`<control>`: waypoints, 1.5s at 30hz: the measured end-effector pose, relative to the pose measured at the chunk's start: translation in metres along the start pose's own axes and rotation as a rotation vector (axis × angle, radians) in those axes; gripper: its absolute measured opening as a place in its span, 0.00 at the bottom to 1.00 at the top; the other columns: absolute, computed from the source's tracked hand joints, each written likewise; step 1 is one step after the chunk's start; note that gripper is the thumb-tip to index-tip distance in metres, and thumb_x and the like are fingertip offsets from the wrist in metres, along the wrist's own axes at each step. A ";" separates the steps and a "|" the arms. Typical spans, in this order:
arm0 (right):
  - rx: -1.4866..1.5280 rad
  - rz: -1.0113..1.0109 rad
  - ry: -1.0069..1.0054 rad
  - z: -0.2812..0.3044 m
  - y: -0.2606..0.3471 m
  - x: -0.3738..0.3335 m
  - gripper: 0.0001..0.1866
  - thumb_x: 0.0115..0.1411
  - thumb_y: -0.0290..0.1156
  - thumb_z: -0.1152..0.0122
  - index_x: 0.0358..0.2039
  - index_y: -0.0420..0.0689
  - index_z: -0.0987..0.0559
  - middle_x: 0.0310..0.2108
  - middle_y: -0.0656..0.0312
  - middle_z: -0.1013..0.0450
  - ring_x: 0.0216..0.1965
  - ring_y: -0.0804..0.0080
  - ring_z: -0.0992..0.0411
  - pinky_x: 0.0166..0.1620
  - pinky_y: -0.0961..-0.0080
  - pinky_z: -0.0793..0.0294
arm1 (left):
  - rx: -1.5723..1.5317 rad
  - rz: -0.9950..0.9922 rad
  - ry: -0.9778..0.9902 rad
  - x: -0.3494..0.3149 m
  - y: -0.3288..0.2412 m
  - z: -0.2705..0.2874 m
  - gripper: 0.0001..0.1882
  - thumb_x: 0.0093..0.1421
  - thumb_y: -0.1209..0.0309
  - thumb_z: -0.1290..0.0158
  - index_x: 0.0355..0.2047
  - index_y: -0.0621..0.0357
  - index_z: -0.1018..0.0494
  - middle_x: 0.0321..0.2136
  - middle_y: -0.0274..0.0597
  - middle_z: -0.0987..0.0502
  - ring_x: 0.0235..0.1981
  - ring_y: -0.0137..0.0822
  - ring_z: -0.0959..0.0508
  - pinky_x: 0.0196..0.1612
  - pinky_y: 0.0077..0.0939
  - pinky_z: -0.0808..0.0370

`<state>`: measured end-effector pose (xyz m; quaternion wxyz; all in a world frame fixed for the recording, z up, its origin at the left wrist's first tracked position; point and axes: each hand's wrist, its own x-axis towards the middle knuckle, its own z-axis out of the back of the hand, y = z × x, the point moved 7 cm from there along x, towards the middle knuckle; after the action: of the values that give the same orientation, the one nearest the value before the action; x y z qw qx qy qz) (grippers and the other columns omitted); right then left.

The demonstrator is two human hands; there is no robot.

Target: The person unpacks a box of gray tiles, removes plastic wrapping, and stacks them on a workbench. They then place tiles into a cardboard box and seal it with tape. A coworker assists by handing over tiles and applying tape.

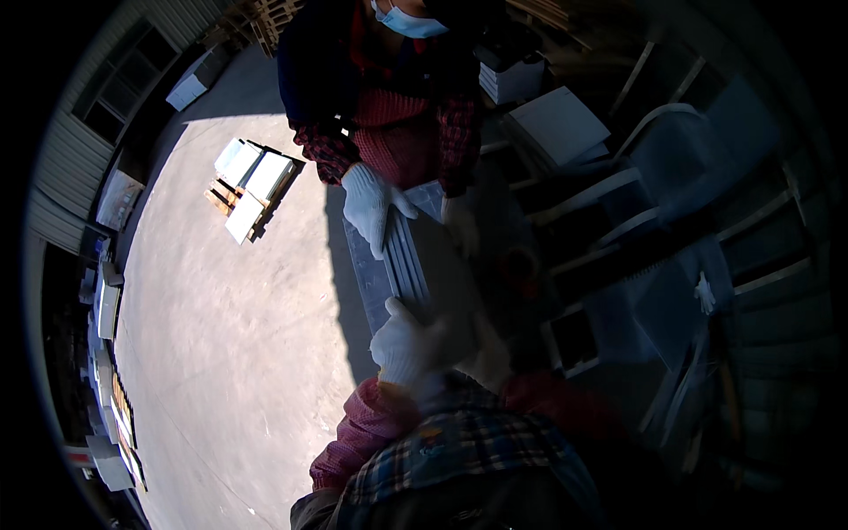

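Note:
A stack of several flat grey panels (437, 274) lies lengthwise between me and a co-worker, with its layered edges showing on the left. My left hand (402, 346), in a white knit glove, is closed on the near left corner, its thumb pointing up along the edge. In deep shadow at the near right side, my right hand (488, 353) grips the same stack; its fingers are dim and blurred. At the far end, the co-worker's gloved hand (369, 208) holds the left edge, and their other hand (461, 221) is at the right side. Under the stack is a dark flat surface (367, 274).
The masked co-worker (397, 124) stands opposite. To the left, a pallet (225, 196) with white-topped boxes sits on the sunlit concrete floor (238, 353). At right are white panels (558, 124), curved pale frames (609, 208) and a white glove (704, 293), mostly in shadow.

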<state>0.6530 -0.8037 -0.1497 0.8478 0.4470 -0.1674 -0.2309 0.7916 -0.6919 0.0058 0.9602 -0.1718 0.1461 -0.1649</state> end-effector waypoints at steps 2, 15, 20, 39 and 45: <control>0.098 0.024 0.001 0.036 0.039 0.002 0.53 0.46 0.44 0.15 0.68 0.40 0.35 0.62 0.47 0.31 0.61 0.49 0.28 0.62 0.56 0.26 | 0.049 -0.014 -0.034 -0.004 -0.041 -0.003 0.43 0.54 0.39 0.38 0.48 0.70 0.35 0.29 0.62 0.17 0.30 0.62 0.15 0.36 0.50 0.18; 0.353 0.129 -0.172 0.084 0.064 0.003 0.54 0.45 0.34 0.15 0.70 0.43 0.37 0.61 0.49 0.28 0.62 0.57 0.27 0.61 0.63 0.24 | 0.104 -0.466 -0.046 0.000 -0.092 0.018 0.31 0.61 0.44 0.40 0.45 0.62 0.27 0.27 0.48 0.17 0.28 0.58 0.16 0.36 0.45 0.18; 0.211 0.003 -0.199 0.069 0.060 0.002 0.54 0.45 0.34 0.16 0.70 0.42 0.37 0.61 0.46 0.27 0.62 0.56 0.27 0.62 0.60 0.26 | 0.347 -1.370 -0.316 0.011 -0.103 0.041 0.32 0.48 0.64 0.32 0.56 0.53 0.25 0.60 0.53 0.29 0.66 0.57 0.33 0.63 0.54 0.29; 1.051 -0.555 -0.794 -0.005 -0.052 -0.059 0.36 0.76 0.53 0.55 0.75 0.45 0.43 0.72 0.57 0.40 0.71 0.61 0.40 0.72 0.66 0.42 | 0.204 -1.832 0.163 0.054 -0.125 -0.014 0.39 0.36 0.53 0.25 0.49 0.52 0.26 0.46 0.43 0.24 0.57 0.50 0.27 0.71 0.55 0.41; 1.561 -0.610 -1.061 -0.024 -0.023 0.004 0.36 0.74 0.60 0.58 0.71 0.47 0.35 0.67 0.55 0.33 0.64 0.55 0.32 0.66 0.62 0.30 | 0.179 -1.827 0.185 0.059 -0.127 -0.017 0.39 0.35 0.54 0.25 0.49 0.52 0.26 0.45 0.43 0.23 0.56 0.49 0.26 0.71 0.55 0.41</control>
<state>0.6631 -0.8008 -0.1814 0.0354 0.7428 -0.5083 -0.4343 0.8049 -0.8309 0.0250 0.4514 -0.1317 0.0168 -0.8824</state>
